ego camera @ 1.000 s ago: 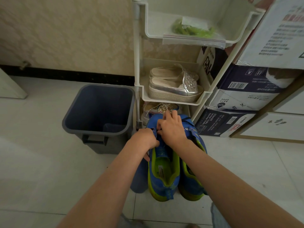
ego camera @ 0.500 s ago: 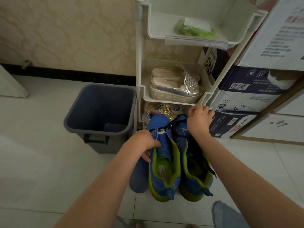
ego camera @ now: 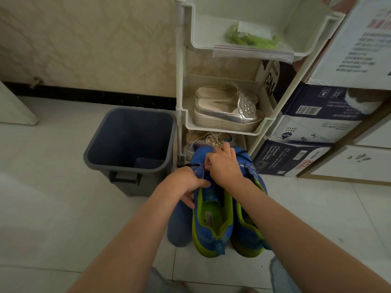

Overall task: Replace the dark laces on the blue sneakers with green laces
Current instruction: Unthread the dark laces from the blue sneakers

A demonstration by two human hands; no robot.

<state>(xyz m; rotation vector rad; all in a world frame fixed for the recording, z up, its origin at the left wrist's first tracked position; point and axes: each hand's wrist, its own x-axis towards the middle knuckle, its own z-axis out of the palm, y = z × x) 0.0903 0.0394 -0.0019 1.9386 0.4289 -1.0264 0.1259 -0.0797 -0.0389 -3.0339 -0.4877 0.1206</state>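
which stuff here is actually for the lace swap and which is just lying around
For the job: blue sneakers, left hand gripping one, right hand at its eyelets; zip bag of green stuff, likely laces.
Lying about: grey bin, silver shoes, cardboard boxes.

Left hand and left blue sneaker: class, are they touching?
Touching. The head view shows the left hand gripping the left blue sneaker by its upper edge, thumb lying over the fabric.
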